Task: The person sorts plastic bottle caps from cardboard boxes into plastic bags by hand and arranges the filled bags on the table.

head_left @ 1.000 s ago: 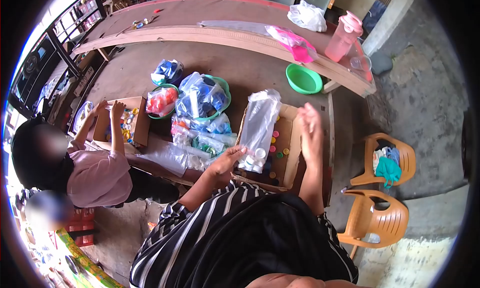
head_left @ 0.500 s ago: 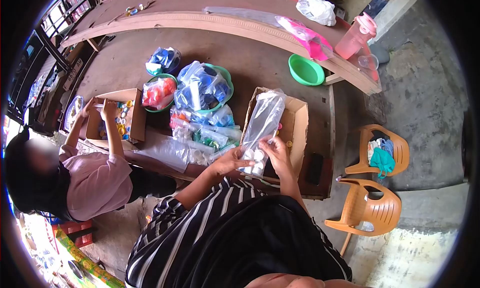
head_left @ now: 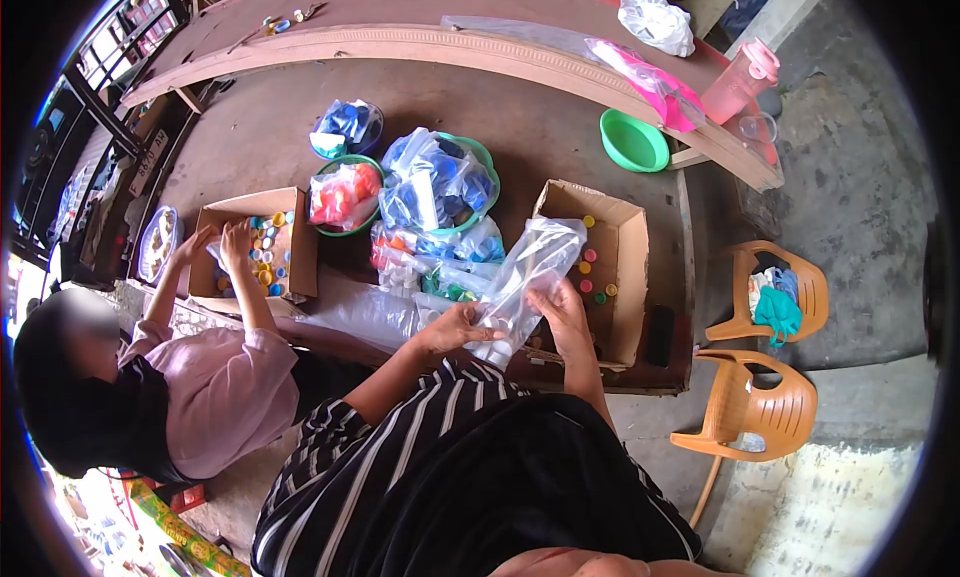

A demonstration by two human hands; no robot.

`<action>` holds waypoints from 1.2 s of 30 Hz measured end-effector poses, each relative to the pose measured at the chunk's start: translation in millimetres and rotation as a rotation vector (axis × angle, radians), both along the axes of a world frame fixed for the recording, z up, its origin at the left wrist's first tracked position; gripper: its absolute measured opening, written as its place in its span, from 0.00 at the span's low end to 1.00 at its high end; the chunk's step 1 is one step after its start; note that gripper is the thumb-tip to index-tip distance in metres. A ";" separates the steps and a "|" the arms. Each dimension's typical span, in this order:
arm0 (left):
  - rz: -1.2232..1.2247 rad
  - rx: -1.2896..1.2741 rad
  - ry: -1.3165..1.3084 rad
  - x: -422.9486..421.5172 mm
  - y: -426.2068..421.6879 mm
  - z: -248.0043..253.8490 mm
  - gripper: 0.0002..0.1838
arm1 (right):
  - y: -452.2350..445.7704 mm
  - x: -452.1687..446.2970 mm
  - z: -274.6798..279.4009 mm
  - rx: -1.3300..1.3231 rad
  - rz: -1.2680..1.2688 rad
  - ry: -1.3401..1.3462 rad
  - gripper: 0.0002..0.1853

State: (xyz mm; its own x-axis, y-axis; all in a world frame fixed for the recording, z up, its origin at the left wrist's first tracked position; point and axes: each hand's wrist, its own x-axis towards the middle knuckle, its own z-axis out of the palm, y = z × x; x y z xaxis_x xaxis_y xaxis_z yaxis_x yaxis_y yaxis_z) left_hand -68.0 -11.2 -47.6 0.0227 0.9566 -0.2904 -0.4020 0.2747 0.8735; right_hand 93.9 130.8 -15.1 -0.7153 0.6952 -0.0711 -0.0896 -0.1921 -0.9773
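Note:
A long clear plastic bag [head_left: 540, 260] is between my two hands, tilted up to the right, with white bottle caps [head_left: 492, 351] in its lower end. My left hand [head_left: 455, 329] pinches the bag's left side near the caps. On the other side, my right hand [head_left: 562, 315] grips the bag's right edge higher up. Just behind the bag stands an open cardboard box [head_left: 628, 232], holding several loose yellow, pink and green caps [head_left: 588, 267]. The bag and my right hand hide part of the box's left side.
Left of me a co-worker [head_left: 215, 397] handles something over another cardboard box [head_left: 305, 242] of caps. Between the boxes lie filled bags [head_left: 430, 182] of blue and red caps. A green basin [head_left: 635, 142], a raised plank [head_left: 400, 49] and orange chairs [head_left: 750, 407] stand around.
The bag's upper part has swung right and down, and the white caps show less clearly. My right hand has moved slightly right along the bag. The whole view has shifted.

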 end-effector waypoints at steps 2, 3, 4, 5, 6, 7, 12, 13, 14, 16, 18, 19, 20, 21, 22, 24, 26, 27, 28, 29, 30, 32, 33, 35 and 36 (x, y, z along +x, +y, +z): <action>-0.031 -0.011 -0.030 -8.4 -3.9 0.1 0.23 | -6.4 -7.3 15.0 0.036 -0.092 0.145 0.33; -0.048 -0.016 -0.046 -12.2 -6.1 -0.7 0.23 | -7.7 -8.5 19.9 0.056 -0.132 0.202 0.36; -0.072 -0.028 -0.056 -16.0 -6.9 -6.9 0.25 | -8.2 -9.4 22.2 0.077 -0.172 0.258 0.40; -0.076 -0.062 -0.056 -18.1 -8.0 -10.2 0.23 | -3.9 -6.7 20.9 0.140 -0.160 0.234 0.42; -0.081 -0.097 -0.055 -19.9 -8.7 -10.5 0.21 | 2.8 -1.8 22.2 0.201 -0.148 0.210 0.44; -0.088 -0.134 -0.053 -22.2 -8.9 -10.9 0.19 | 7.3 1.5 23.3 0.260 -0.137 0.186 0.46; -0.257 -0.004 0.028 -37.3 -0.6 -15.6 0.20 | 23.3 17.6 47.1 0.700 -0.087 -0.086 0.22; -0.294 0.004 0.056 -42.0 2.4 -18.3 0.20 | 24.8 20.4 47.6 0.534 -0.072 -0.041 0.19; -0.327 0.012 0.084 -46.2 5.2 -21.6 0.19 | 27.3 25.8 48.4 0.369 -0.054 0.005 0.17; -0.363 0.079 0.135 -54.0 10.8 -31.2 0.17 | 34.5 34.7 50.6 0.288 -0.058 0.043 0.13; -0.399 0.113 0.229 -61.8 14.6 -33.1 0.15 | 43.2 44.3 54.3 0.317 -0.094 -0.016 0.09; -0.418 0.112 0.298 -66.4 16.3 -27.0 0.14 | 45.9 48.6 59.2 0.262 -0.106 -0.066 0.08; -0.433 0.108 0.366 -71.3 17.6 -23.9 0.14 | 46.6 50.0 64.5 0.320 -0.091 -0.086 0.11; -0.412 0.159 0.432 -75.4 18.4 -25.1 0.15 | 47.6 45.6 67.6 0.408 -0.086 -0.096 0.14; -0.388 0.205 0.499 -78.3 18.8 -27.1 0.17 | 46.2 40.5 70.4 0.531 -0.070 -0.151 0.15; -0.335 0.291 0.631 -80.4 16.0 -30.4 0.22 | 41.2 28.9 74.8 0.636 -0.006 -0.266 0.17; -0.319 0.234 0.745 -79.3 15.5 -30.7 0.23 | 35.5 14.8 77.0 0.632 0.117 -0.406 0.18; -0.313 0.209 0.802 -79.5 16.3 -30.2 0.24 | 32.6 7.5 69.3 0.568 0.133 -0.439 0.16; -0.348 0.166 0.812 -81.4 18.0 -32.1 0.28 | 31.9 0.2 64.5 0.563 0.147 -0.500 0.14; -0.310 0.190 0.819 -82.3 17.2 -32.4 0.28 | 31.1 -5.3 61.7 0.558 0.157 -0.561 0.11; -0.274 0.216 0.826 -82.7 16.4 -26.8 0.28 | 32.4 -7.9 54.5 0.534 0.124 -0.555 0.10; -0.198 0.300 0.857 -83.1 17.2 -26.2 0.28 | 36.2 -12.6 40.9 0.488 0.058 -0.540 0.06; -0.159 0.355 0.882 -84.5 17.1 -27.7 0.29 | 36.3 -17.0 41.4 0.451 -0.049 -0.491 0.06; -0.151 0.352 0.891 -88.7 13.2 -30.7 0.29 | 34.5 -25.4 42.3 0.368 -0.261 -0.390 0.05; -0.185 0.300 0.871 -90.9 12.2 -25.4 0.28 | 37.2 -27.9 40.6 0.399 -0.347 -0.309 0.04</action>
State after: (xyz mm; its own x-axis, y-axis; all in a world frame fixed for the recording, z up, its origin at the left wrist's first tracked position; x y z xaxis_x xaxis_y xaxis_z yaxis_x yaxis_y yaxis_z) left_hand -159.0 1.0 -73.1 0.0725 0.9972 -0.0184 0.4537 -0.0166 0.8910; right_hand 66.0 168.1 25.5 -0.4306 0.8994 0.0747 0.2176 0.1838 -0.9586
